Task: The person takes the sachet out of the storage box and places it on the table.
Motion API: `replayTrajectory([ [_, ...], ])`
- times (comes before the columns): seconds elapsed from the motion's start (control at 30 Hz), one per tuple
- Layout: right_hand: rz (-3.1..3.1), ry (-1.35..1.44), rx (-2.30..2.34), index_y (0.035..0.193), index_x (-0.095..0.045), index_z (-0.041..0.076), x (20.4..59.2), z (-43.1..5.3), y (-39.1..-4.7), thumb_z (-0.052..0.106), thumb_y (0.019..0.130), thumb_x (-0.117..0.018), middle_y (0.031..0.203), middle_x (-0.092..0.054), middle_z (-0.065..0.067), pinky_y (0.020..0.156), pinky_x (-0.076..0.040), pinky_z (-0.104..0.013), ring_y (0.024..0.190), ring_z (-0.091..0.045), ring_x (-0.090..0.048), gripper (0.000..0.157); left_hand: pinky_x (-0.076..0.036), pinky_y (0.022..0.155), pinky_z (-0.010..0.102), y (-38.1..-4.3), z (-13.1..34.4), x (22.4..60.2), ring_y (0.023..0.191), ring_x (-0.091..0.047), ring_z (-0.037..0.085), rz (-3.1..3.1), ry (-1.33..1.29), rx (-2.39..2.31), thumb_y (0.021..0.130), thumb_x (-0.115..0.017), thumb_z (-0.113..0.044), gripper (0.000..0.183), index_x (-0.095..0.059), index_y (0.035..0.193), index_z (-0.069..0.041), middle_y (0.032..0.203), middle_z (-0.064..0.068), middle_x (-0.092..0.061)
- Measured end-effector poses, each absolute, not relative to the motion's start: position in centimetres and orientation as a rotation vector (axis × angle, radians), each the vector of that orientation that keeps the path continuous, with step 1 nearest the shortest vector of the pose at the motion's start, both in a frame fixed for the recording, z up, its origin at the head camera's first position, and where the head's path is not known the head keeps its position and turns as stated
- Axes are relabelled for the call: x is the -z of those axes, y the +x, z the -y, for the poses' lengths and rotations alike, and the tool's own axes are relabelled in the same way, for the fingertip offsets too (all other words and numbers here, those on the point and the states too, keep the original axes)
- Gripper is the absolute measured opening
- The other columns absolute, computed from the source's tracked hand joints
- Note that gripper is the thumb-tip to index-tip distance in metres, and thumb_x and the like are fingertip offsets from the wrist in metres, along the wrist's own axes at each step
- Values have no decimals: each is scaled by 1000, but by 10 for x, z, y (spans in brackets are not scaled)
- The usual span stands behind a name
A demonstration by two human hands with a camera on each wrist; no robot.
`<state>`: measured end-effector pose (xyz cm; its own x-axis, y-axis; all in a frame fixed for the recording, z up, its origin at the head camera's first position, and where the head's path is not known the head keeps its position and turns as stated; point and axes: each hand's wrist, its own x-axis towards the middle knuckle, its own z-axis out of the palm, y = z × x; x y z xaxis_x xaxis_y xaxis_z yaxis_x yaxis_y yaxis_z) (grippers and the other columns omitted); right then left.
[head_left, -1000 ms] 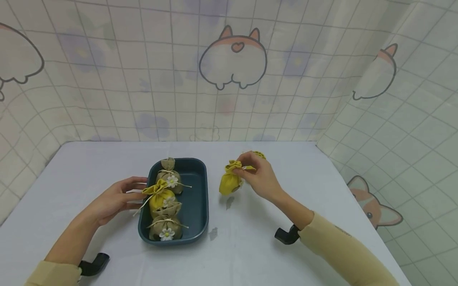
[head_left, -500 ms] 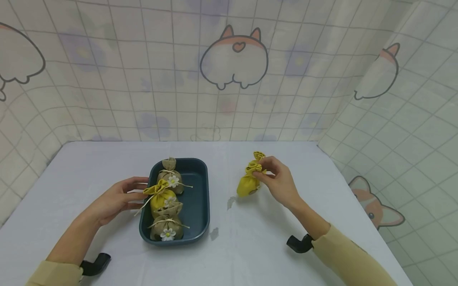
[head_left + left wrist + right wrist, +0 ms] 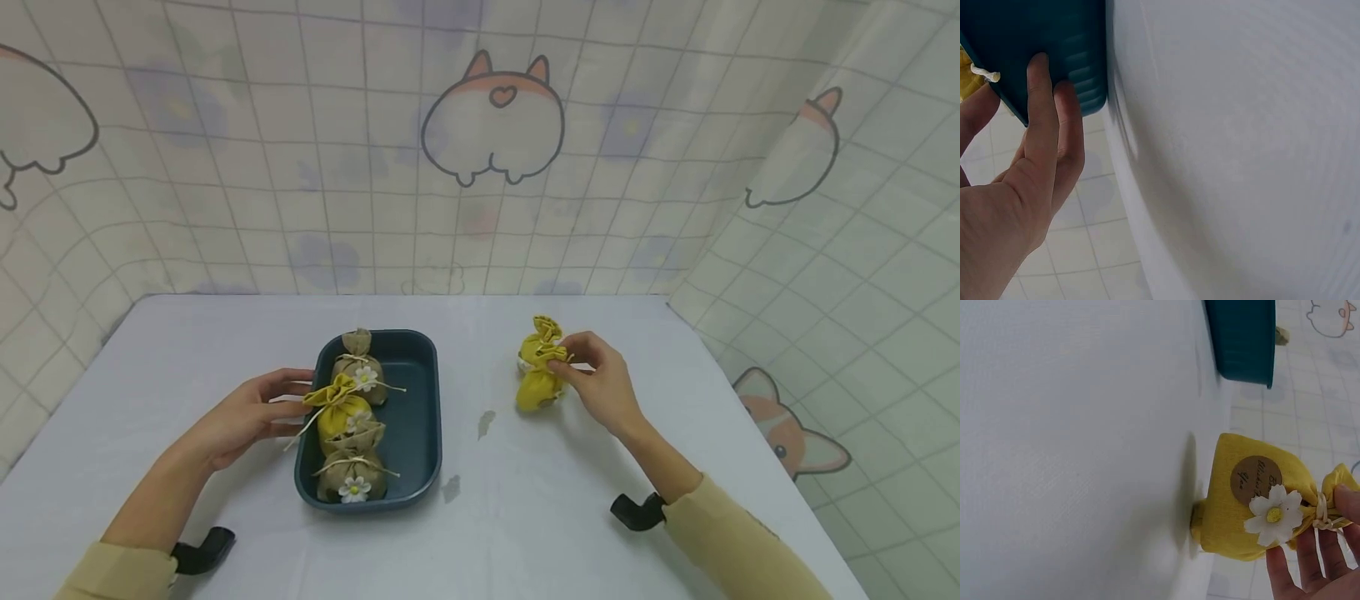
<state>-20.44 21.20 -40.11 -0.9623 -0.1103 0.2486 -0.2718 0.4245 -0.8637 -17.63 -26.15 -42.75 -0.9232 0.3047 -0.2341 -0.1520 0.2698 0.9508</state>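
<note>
My right hand (image 3: 603,385) pinches the tied neck of a yellow drawstring pouch (image 3: 538,392) between thumb and fingers. A white flower and a round brown label show on this pouch (image 3: 1241,487) in the right wrist view, a little off the table. Another yellow pouch (image 3: 529,346) stands just behind it, partly hidden. My left hand (image 3: 236,421) rests its extended fingers against the left wall of the dark teal tray (image 3: 412,417). Along the tray's left side sit a beige pouch (image 3: 371,375), a yellow pouch (image 3: 335,425) and a second beige pouch (image 3: 330,483).
A white cloth (image 3: 517,517) covers the table, with small grey marks right of the tray. Patterned grid curtains (image 3: 337,167) rise behind the table and along both sides. A black curved piece (image 3: 639,512) sits at each wrist.
My right hand has carried the yellow pouch to the right, from near the tray to in front of the other yellow pouch. My left hand keeps its place at the tray.
</note>
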Motion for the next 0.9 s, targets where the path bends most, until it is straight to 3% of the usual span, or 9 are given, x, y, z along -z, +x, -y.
replayTrajectory([
  [0.3, 2577, 284, -1515, 116, -64, 5, 425, -223, -217, 16, 94, -77, 115, -66, -9, 86, -53, -24, 107, -23, -64, 27, -55, 97, 48, -175, 260, 424, 119, -60, 33, -2181, 141, -1684, 101, -67, -17, 68, -31, 155, 5, 147, 30, -40],
  [0.77, 2632, 318, -1468, 118, -63, 5, 425, -223, -219, 16, 91, -81, 114, -67, -8, 88, -57, -31, 104, -23, -63, 34, -56, 96, 45, -173, 260, 424, 118, -60, 30, -2174, 133, -1696, 101, -67, -17, 68, -31, 154, 5, 146, 28, -42],
  [0.9, 2613, 346, -1467, 120, -63, 5, 421, -225, -218, 16, 89, -83, 118, -65, -8, 93, -57, -41, 110, -25, -61, 39, -56, 96, 45, -172, 259, 422, 118, -60, 30, -2175, 134, -1698, 101, -66, -16, 67, -31, 154, 6, 146, 29, -41],
])
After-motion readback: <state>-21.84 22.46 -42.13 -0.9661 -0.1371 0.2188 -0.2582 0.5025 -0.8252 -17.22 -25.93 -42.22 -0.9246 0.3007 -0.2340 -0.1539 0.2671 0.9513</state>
